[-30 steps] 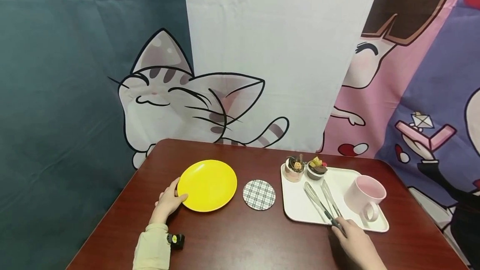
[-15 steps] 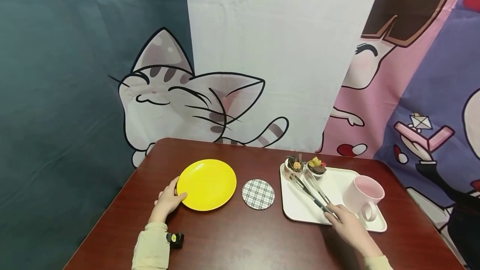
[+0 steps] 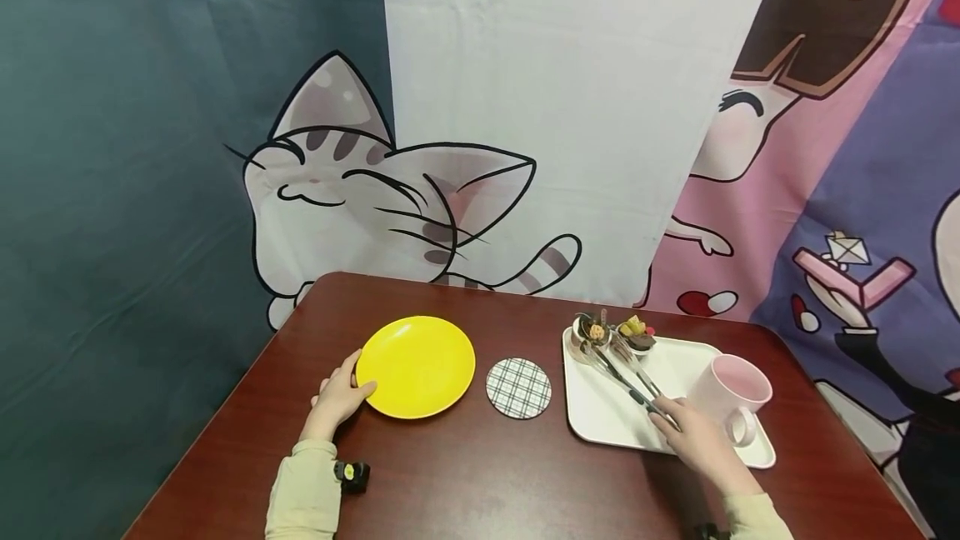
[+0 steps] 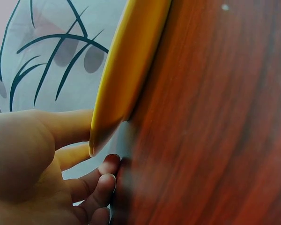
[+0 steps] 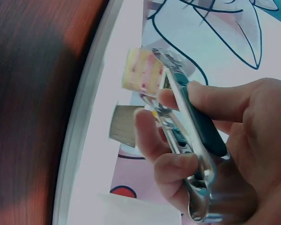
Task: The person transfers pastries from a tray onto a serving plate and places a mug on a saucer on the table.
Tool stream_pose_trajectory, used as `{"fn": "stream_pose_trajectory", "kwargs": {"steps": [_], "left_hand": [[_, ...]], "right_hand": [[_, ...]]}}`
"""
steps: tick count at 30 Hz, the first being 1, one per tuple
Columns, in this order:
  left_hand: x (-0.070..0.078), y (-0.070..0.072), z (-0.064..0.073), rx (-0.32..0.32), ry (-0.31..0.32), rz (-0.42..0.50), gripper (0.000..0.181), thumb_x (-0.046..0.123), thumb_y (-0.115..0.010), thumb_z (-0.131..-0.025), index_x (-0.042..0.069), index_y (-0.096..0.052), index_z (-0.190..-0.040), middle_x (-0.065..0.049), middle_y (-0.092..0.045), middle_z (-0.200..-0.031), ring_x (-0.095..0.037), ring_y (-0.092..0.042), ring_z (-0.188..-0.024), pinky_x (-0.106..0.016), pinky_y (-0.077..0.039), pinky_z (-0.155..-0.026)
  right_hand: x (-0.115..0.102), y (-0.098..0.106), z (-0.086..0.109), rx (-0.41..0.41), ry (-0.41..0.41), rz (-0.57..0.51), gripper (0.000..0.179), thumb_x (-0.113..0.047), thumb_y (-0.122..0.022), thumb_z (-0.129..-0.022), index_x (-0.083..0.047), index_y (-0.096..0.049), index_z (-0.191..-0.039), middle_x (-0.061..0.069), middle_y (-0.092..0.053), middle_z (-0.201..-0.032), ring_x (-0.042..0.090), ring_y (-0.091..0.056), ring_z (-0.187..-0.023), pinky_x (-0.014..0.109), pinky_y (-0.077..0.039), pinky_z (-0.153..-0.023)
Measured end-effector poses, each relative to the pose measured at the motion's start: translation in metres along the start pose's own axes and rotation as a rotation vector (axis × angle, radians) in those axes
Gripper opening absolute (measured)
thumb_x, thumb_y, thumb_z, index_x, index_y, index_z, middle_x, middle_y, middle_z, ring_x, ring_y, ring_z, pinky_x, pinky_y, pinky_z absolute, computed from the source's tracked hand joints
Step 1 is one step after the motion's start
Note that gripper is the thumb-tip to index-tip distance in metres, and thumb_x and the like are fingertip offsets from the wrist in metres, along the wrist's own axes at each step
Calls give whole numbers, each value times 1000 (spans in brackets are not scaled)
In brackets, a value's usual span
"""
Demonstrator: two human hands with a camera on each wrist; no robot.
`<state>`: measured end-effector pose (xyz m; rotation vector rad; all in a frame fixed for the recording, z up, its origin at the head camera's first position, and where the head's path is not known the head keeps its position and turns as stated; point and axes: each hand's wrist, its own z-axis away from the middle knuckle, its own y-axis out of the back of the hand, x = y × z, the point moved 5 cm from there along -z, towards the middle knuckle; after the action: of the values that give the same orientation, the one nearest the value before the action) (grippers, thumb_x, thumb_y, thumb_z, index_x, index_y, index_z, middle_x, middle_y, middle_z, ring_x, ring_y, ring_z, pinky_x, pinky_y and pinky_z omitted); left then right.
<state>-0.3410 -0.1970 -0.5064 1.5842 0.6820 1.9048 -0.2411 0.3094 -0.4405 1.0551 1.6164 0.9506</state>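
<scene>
At the left of the table my left hand (image 3: 337,398) pinches the near-left rim of a yellow plate (image 3: 416,367), thumb on top; the plate lies on the table. My right hand (image 3: 697,440) holds metal tongs (image 3: 630,388) with dark grips (image 5: 203,117). The spread tong tips reach a layered dessert cup (image 5: 143,72) topped with nuts, one tip lying between it and a second dessert, a chocolate-and-fruit cupcake (image 3: 636,333) in a grey cup (image 5: 125,125). Whether the tips touch the layered cup, I cannot tell.
Both desserts stand at the back left of a white tray (image 3: 615,423). A pink mug (image 3: 731,390) is on the tray's right side, close to my right hand. Between plate and tray lies a round checked coaster (image 3: 518,388). A printed curtain (image 3: 480,90) hangs behind the table.
My right hand has carried the tongs up and left over the tray, so their tips moved from in front of the desserts to the layered cup. The left hand and plate stay put.
</scene>
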Motion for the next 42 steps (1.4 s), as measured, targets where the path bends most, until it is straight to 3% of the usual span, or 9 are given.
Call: {"fn": "stream_pose_trajectory", "kwargs": {"steps": [9,18,21,25,29,33,42], "left_hand": [[-2,3,-1,-9,8,-1,73,30,-57,-93,11,-21,-154,-27,-42,-139,-49,-34,-121,-60,-25,-91],[-3,2,-1,-5,8,1,72,29,-57,-93,11,-21,-154,-26,-45,-134,-46,-36,-117,-58,-26,-89],[-3,1,-1,-6,11,-1,72,29,-57,-93,11,-21,-154,-27,-43,-137,-47,-36,-118,-59,-26,-90],[-4,3,-1,-4,13,-4,73,29,-57,-93,10,-21,-153,-27,-46,-132,-47,-36,-117,-59,-26,-89],[-3,5,0,-1,5,-10,72,29,-57,-93,10,-22,-153,-24,-50,-121,-45,-37,-112,-57,-26,-86],[-2,4,0,-9,6,-7,71,28,-56,-94,10,-22,-153,-21,-50,-114,-41,-38,-107,-55,-25,-85],[-3,1,-2,-20,12,7,70,27,-54,-94,10,-21,-154,-25,-47,-129,-44,-37,-112,-58,-24,-90]], "right_hand": [[2,15,18,-11,-90,-5,17,-15,-66,-88,-7,-68,-103,3,-61,-82,14,-54,-72,38,-44,-64],[13,29,29,27,-167,36,11,-16,-62,-91,-9,-65,-98,13,-64,-88,32,-63,-77,51,-46,-61],[18,32,31,57,-166,46,8,-14,-62,-89,-9,-65,-96,11,-58,-81,27,-58,-70,45,-44,-57],[23,29,25,65,-150,60,9,-13,-63,-88,-8,-66,-95,9,-53,-77,21,-50,-67,40,-41,-57],[26,19,13,42,-139,46,15,-14,-62,-89,-4,-67,-99,18,-63,-86,34,-59,-81,52,-47,-68],[28,8,4,23,-161,23,18,-15,-60,-90,-2,-68,-100,25,-66,-94,43,-60,-92,57,-44,-78],[31,-2,-6,-52,-235,-16,26,-18,-56,-93,0,-66,-108,24,-64,-96,40,-60,-93,55,-47,-78]]}}
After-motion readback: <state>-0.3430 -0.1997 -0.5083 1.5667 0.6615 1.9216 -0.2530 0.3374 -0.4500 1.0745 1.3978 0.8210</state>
